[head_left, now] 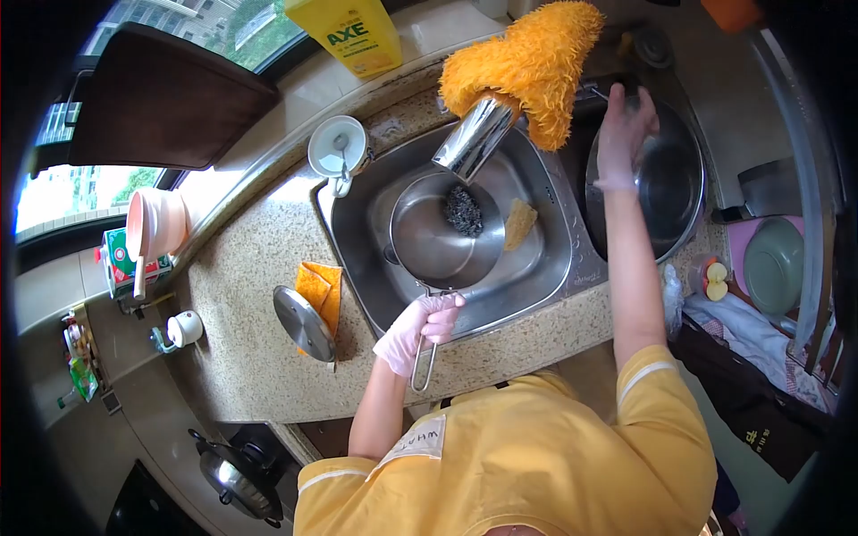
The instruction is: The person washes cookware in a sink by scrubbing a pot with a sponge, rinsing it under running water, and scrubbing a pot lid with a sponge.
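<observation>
My left hand [418, 334], in a thin pale glove, is closed around the wire handle of a steel saucepan [424, 255] in the left sink basin [545, 263]. Inside the pan lies a dark steel-wool scrubber [464, 212]. A tan sponge [520, 223] rests beside the pan. My right hand [626, 134], also gloved, is raised over the right basin with its fingers apart, close to a small metal lever [601, 93]. Below it sits a large round pan [677, 196]. A shiny metal cylinder [480, 138] juts over the left basin from under a fluffy orange cloth [527, 62].
A white cup with a spoon [340, 147] stands at the sink's back left corner. On the left counter, a round lid [304, 322] lies on a folded orange cloth [319, 288]. A cleaver [769, 189] and a green bowl [774, 265] are at the right.
</observation>
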Tool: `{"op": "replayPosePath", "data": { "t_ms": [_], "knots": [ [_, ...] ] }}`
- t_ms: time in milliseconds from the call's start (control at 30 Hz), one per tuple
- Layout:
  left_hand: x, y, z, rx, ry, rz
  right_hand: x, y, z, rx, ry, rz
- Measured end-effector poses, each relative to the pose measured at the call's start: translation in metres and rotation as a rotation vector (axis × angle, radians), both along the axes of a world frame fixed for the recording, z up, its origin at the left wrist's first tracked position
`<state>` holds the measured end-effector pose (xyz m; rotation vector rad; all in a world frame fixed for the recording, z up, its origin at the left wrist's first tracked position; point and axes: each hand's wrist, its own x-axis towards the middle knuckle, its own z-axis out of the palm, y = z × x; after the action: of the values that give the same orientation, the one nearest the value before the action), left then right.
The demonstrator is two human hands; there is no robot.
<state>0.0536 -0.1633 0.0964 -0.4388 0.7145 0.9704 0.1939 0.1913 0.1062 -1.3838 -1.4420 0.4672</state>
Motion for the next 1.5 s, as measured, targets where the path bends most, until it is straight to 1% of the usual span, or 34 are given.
{"op": "replayPosePath", "data": {
  "t_ms": [100, 133, 200, 233, 300, 433, 500, 600, 667, 700, 733, 767, 800, 833, 900, 1000, 1033, 1100, 1133, 1233, 1333, 1433, 1500],
  "knots": [
    [0.012, 0.005, 0.022, 0.019, 0.159, -0.03, 0.006, 0.053, -0.029, -0.074, -0.201, 0.226],
    [0.016, 0.008, 0.03, 0.057, 0.244, -0.04, 0.006, 0.057, -0.036, -0.062, -0.232, 0.185],
    [0.021, 0.016, 0.043, 0.032, 0.39, -0.082, 0.003, 0.058, -0.036, -0.039, -0.295, 0.101],
    [0.023, 0.016, 0.046, 0.018, 0.461, -0.102, 0.003, 0.059, -0.035, -0.071, -0.292, 0.09],
    [0.021, 0.015, 0.047, 0.0, 0.417, -0.076, 0.004, 0.06, -0.033, -0.134, -0.289, 0.065],
    [0.016, 0.015, 0.052, -0.006, 0.322, -0.024, 0.008, 0.067, -0.032, -0.251, -0.306, 0.094],
    [0.018, 0.016, 0.055, -0.031, 0.339, -0.036, 0.007, 0.067, -0.027, -0.33, -0.28, 0.118],
    [0.023, 0.016, 0.056, -0.071, 0.364, -0.062, 0.007, 0.053, -0.024, -0.039, -0.24, 0.042],
    [0.024, 0.017, 0.055, -0.083, 0.384, -0.082, 0.009, 0.018, -0.016, 0.194, -0.243, -0.001],
    [0.024, 0.016, 0.053, -0.076, 0.376, -0.085, 0.009, -0.011, -0.01, 0.295, -0.193, 0.113],
    [0.023, 0.015, 0.048, -0.069, 0.369, -0.087, 0.008, -0.041, -0.015, 0.178, -0.134, 0.277],
    [0.023, 0.014, 0.044, -0.066, 0.361, -0.09, 0.007, -0.072, -0.023, 0.108, -0.012, 0.531],
    [0.023, 0.015, 0.042, -0.079, 0.354, -0.092, 0.01, -0.106, -0.005, -0.062, -0.004, 0.815],
    [0.024, 0.016, 0.044, -0.095, 0.395, -0.109, -0.001, -0.129, -0.027, 0.171, -0.134, 0.975],
    [0.029, 0.019, 0.047, -0.128, 0.478, -0.154, -0.015, -0.167, -0.025, 0.235, -0.365, 1.041],
    [0.037, 0.024, 0.054, -0.106, 0.598, -0.204, -0.029, -0.173, -0.059, 0.09, -0.553, 0.938],
    [0.04, 0.023, 0.053, -0.111, 0.628, -0.2, -0.027, -0.177, -0.065, 0.036, -0.505, 0.938],
    [0.04, 0.025, 0.047, -0.11, 0.696, -0.19, -0.024, -0.181, -0.059, -0.057, -0.407, 0.932],
    [0.037, 0.025, 0.043, -0.106, 0.69, -0.182, -0.012, -0.185, -0.053, -0.064, -0.341, 0.922],
    [0.026, 0.023, 0.037, -0.096, 0.659, -0.145, 0.022, -0.199, -0.047, -0.232, -0.316, 0.7],
    [0.021, 0.022, 0.041, -0.088, 0.635, -0.125, 0.048, -0.202, -0.056, -0.208, -0.322, 0.681],
    [0.022, 0.023, 0.04, -0.075, 0.643, -0.147, 0.054, -0.201, -0.067, -0.224, -0.24, 0.729],
    [0.021, 0.024, 0.04, -0.071, 0.603, -0.146, 0.049, -0.196, -0.068, -0.22, -0.179, 0.742]
  ]
}}
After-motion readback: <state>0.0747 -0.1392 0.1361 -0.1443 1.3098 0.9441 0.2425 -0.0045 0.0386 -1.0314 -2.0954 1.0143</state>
